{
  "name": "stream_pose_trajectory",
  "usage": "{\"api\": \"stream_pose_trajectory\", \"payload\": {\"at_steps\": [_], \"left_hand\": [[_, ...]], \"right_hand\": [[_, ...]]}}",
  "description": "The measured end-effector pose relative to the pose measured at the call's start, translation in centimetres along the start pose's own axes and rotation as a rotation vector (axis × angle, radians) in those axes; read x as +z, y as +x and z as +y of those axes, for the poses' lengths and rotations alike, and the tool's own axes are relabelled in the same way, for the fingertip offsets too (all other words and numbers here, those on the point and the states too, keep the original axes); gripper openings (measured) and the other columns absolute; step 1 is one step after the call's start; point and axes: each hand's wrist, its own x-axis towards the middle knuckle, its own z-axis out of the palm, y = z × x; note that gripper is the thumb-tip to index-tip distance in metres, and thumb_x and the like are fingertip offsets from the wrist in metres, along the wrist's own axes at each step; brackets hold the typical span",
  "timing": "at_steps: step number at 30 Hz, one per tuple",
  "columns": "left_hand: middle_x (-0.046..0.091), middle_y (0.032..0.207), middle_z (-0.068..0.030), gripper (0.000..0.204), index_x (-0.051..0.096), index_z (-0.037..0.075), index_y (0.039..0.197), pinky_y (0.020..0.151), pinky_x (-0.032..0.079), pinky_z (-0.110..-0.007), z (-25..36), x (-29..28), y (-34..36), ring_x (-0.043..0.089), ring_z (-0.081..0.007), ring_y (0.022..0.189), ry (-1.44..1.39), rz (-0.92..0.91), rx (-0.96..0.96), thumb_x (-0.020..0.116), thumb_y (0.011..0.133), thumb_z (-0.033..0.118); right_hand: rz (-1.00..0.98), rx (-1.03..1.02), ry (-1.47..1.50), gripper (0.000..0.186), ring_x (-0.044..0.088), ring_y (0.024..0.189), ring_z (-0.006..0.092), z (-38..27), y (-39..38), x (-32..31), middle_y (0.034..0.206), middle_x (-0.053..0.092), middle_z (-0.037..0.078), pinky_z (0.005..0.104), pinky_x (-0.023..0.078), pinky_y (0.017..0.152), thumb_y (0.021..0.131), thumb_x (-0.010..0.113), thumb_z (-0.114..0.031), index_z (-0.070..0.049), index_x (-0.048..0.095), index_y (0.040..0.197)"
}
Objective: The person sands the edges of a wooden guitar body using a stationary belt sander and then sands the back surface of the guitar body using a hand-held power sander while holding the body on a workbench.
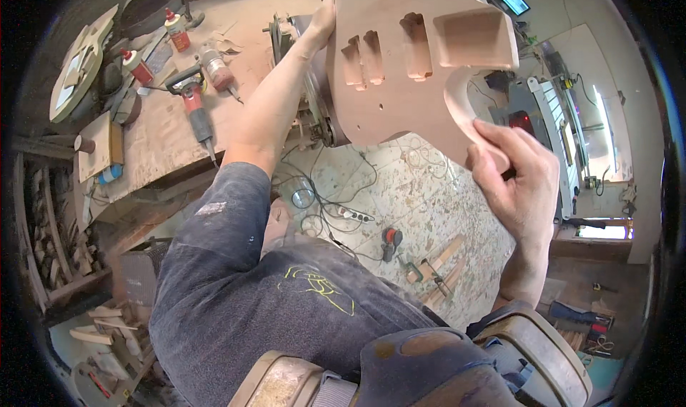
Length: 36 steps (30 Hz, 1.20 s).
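In the head view, a brown wooden guitar body (396,110) is held up between the person's 2 hands, above the floor (457,217). The right hand (520,175) pinches its lower-right horn, thumb on the near side and fingers curled over the top. The left hand (325,22) lies against the upper-left edge; its fingers are mostly hidden, so I cannot tell how they close. The body's face shows 3 narrow cavities and 1 wide one. Its left edge is right beside a machine (314,114) at the bench (250,21); whether they touch is unclear. Below the lower edge, floor shows down to the person's shirt (236,293), with cables and a power strip (355,215) lying there.
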Motion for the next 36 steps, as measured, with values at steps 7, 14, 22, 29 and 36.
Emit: {"api": "stream_pose_trajectory", "payload": {"at_steps": [7,14,22,29,36], "left_hand": [[0.066,0.119,-0.0139,0.071,0.057,0.002,0.131,0.092,0.052,-0.037,1.2,5.9,-5.3,0.066,-0.0236,0.103,-0.273,-0.284,-0.246,0.024,0.102,0.057],[0.062,0.128,-0.0155,0.085,0.048,0.006,0.141,0.096,0.052,-0.046,7.3,17.8,-16.4,0.063,-0.0282,0.111,-0.629,-0.561,-0.466,0.021,0.096,0.073],[0.064,0.107,-0.0109,0.045,0.054,0.007,0.129,0.084,0.056,-0.039,1.2,17.6,-23.7,0.065,-0.0232,0.095,-1.298,-1.116,-0.667,0.056,0.099,0.041],[0.062,0.106,-0.0092,0.042,0.052,0.004,0.127,0.085,0.055,-0.039,-1.0,20.6,-27.9,0.063,-0.0206,0.095,-1.16,-0.98,-0.65,0.063,0.096,0.03],[0.06,0.119,-0.017,0.074,0.045,0.002,0.139,0.096,0.05,-0.045,5.5,17.5,-24.8,0.061,-0.0315,0.107,-0.771,-0.731,-0.563,0.044,0.097,0.063]], "right_hand": [[0.199,-0.015,-0.008,0.04,0.054,0.06,0.0093,5.7,6.8,-5.5,0.065,0.061,0.004,0.028,0.041,0.053,0.094,0.058,-0.04,-0.004,0.071,0.086],[0.52,0.258,0.704,0.055,0.058,0.062,0.0132,5.5,7.8,-9.6,0.071,0.063,0.006,0.0282,0.046,0.059,0.098,0.05,-0.051,0.001,0.068,0.092],[0.766,1.009,1.581,0.04,0.061,0.081,0.019,9.4,-15.4,16.0,0.085,0.06,0.005,0.0345,0.052,0.07,0.099,0.052,-0.05,-0.01,0.058,0.095],[0.615,0.577,2.561,0.067,0.064,0.109,0.0259,-0.5,-18.0,20.1,0.127,0.062,0.014,0.0415,0.054,0.09,0.096,0.051,-0.058,-0.003,0.053,0.134],[0.984,0.792,2.244,0.05,0.06,0.117,0.0285,0.9,-19.9,21.3,0.131,0.061,0.013,0.043,0.049,0.101,0.098,0.049,-0.034,-0.001,0.05,0.135]]}}
